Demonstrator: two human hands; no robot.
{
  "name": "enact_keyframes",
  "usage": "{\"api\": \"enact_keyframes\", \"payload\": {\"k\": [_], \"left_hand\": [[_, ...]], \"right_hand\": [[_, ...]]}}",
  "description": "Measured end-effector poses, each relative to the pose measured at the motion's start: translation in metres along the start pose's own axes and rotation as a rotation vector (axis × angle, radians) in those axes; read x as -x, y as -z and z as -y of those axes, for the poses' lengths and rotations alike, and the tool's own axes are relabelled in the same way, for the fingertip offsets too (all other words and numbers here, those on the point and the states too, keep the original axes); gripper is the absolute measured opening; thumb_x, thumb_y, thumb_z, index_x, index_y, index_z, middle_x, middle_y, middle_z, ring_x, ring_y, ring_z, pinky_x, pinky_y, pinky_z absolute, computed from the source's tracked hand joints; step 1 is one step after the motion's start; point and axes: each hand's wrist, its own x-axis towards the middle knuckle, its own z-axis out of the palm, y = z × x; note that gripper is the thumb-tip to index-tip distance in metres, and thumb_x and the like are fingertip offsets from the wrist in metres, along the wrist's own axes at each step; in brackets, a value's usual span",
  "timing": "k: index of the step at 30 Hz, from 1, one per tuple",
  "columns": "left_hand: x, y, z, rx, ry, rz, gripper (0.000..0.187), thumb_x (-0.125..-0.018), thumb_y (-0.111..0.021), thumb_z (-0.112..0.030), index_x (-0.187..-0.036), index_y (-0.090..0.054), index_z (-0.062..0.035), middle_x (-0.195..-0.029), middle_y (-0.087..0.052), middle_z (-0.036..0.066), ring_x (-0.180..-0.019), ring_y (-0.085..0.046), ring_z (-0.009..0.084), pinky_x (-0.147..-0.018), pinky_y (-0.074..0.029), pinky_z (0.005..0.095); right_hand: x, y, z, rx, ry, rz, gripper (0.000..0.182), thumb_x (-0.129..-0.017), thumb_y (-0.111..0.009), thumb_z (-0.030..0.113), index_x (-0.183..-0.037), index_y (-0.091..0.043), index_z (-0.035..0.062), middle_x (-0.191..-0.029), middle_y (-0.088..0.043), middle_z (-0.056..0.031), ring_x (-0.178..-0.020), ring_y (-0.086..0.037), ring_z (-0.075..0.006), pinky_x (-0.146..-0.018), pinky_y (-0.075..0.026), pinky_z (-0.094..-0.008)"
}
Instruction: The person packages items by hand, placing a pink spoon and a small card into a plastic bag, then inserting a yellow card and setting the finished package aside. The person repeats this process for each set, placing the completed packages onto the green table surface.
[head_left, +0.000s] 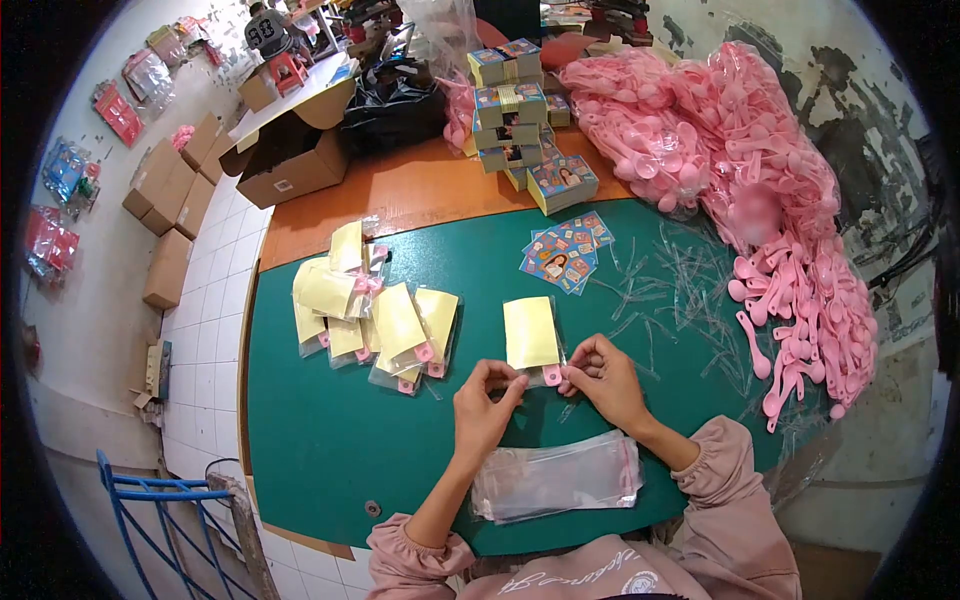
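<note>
A clear plastic bag with a yellow card (531, 332) and a pink spoon end (552, 375) lies on the green tabletop (400, 460). My left hand (489, 400) pinches the bag's lower left edge. On its lower right edge, beside the pink end, my right hand (604, 377) is closed in a pinch. Empty clear bags (557, 477) lie stacked between my forearms. To the left is a loose pile of filled bags with yellow cards (400, 320).
Pink spoons (790, 310) heap along the right side. Thin clear strips (680, 300) lie near them. Blue printed cards (568, 255) are fanned out beyond the bag, with bundled card stacks (510, 110) behind. An open cardboard box (290, 180) stands back left.
</note>
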Motion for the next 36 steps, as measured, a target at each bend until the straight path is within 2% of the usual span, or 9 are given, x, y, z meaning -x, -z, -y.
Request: {"api": "enact_keyframes", "payload": {"k": [11, 17, 20, 23, 26, 28, 29, 31, 36], "left_hand": [[0.002, 0.001, 0.002, -0.016, -0.044, -0.009, 0.009, -0.085, -0.053, -0.005, -0.093, -0.052, -0.0016, -0.085, -0.057, 0.004, -0.070, -0.056, 0.0077, -0.054, -0.049, 0.0211], [-0.002, -0.002, 0.000, -0.123, -0.156, 0.078, 0.034, -0.084, -0.054, -0.005, -0.118, -0.050, -0.0051, -0.099, -0.059, 0.008, -0.073, -0.058, 0.0112, -0.056, -0.050, 0.0222], [-0.010, 0.009, -0.006, -0.138, -0.240, -0.076, 0.042, -0.083, -0.054, -0.006, -0.124, -0.046, -0.0064, -0.115, -0.055, 0.010, -0.079, -0.058, 0.0127, -0.059, -0.049, 0.0222], [-0.016, 0.054, -0.023, -0.103, -0.052, -0.314, 0.044, -0.080, -0.054, -0.001, -0.123, -0.047, -0.0067, -0.108, -0.056, 0.013, -0.086, -0.057, 0.0158, -0.069, -0.045, 0.0241], [-0.023, 0.081, -0.026, -0.463, -0.538, -0.740, 0.042, -0.078, -0.054, 0.000, -0.119, -0.050, -0.0077, -0.112, -0.052, 0.013, -0.099, -0.052, 0.0231, -0.082, -0.041, 0.0314], [-0.017, 0.078, -0.055, -0.740, -0.571, -1.005, 0.037, -0.077, -0.055, -0.001, -0.114, -0.053, -0.0069, -0.117, -0.048, 0.014, -0.108, -0.046, 0.0279, -0.089, -0.036, 0.0376], [-0.018, 0.069, -0.061, -0.737, -0.570, -1.009, 0.037, -0.077, -0.055, -0.001, -0.114, -0.053, -0.0069, -0.117, -0.048, 0.014, -0.108, -0.046, 0.0279, -0.089, -0.036, 0.0376], [-0.023, 0.038, -0.071, -0.986, -0.805, -0.616, 0.032, -0.075, -0.057, -0.005, -0.107, -0.054, -0.0064, -0.118, -0.047, 0.014, -0.108, -0.047, 0.0292, -0.089, -0.037, 0.0401], [-0.024, -0.019, -0.047, -0.846, -0.669, 0.153, 0.024, -0.073, -0.065, -0.020, -0.091, -0.055, -0.0072, -0.098, -0.052, 0.011, -0.091, -0.053, 0.0281, -0.076, -0.043, 0.0392]], "right_hand": [[0.001, -0.002, -0.002, 0.088, 0.061, -0.005, 0.023, -0.082, -0.053, -0.001, -0.105, -0.053, -0.0039, -0.076, -0.060, -0.0077, -0.065, -0.060, -0.0109, -0.057, -0.051, -0.0223], [0.003, -0.002, -0.003, 0.141, 0.060, -0.005, 0.035, -0.082, -0.053, 0.000, -0.117, -0.050, -0.0012, -0.078, -0.060, -0.0077, -0.066, -0.060, -0.0111, -0.059, -0.051, -0.0226], [0.005, 0.008, 0.020, 0.290, 0.183, -0.010, 0.032, -0.080, -0.056, 0.002, -0.111, -0.054, -0.0003, -0.081, -0.059, -0.0080, -0.070, -0.060, -0.0119, -0.059, -0.050, -0.0248], [0.006, 0.072, 0.060, 0.923, 0.441, -0.212, 0.027, -0.071, -0.061, 0.005, -0.098, -0.059, 0.0013, -0.091, -0.059, -0.0155, -0.082, -0.057, -0.0296, -0.070, -0.047, -0.0335], [0.025, 0.166, 0.042, 1.560, 0.432, -0.664, 0.029, -0.072, -0.060, 0.009, -0.100, -0.053, 0.0012, -0.089, -0.056, -0.0172, -0.084, -0.054, -0.0335, -0.074, -0.045, -0.0375], [0.038, 0.196, 0.039, 1.800, -0.089, -0.613, 0.030, -0.074, -0.058, 0.010, -0.102, -0.050, 0.0005, -0.088, -0.056, -0.0188, -0.083, -0.054, -0.0346, -0.072, -0.044, -0.0404], [0.039, 0.201, 0.037, 1.803, -0.084, -0.612, 0.030, -0.074, -0.058, 0.010, -0.102, -0.050, 0.0005, -0.088, -0.056, -0.0188, -0.083, -0.054, -0.0346, -0.072, -0.044, -0.0404], [0.036, 0.207, 0.030, 1.609, -0.121, -0.701, 0.025, -0.075, -0.056, 0.010, -0.099, -0.051, 0.0001, -0.088, -0.056, -0.0198, -0.085, -0.053, -0.0349, -0.072, -0.044, -0.0413], [0.034, 0.179, 0.058, 1.530, 0.120, -0.814, 0.021, -0.082, -0.051, 0.013, -0.098, -0.052, -0.0002, -0.089, -0.055, -0.0182, -0.084, -0.053, -0.0352, -0.071, -0.042, -0.0422]]}}
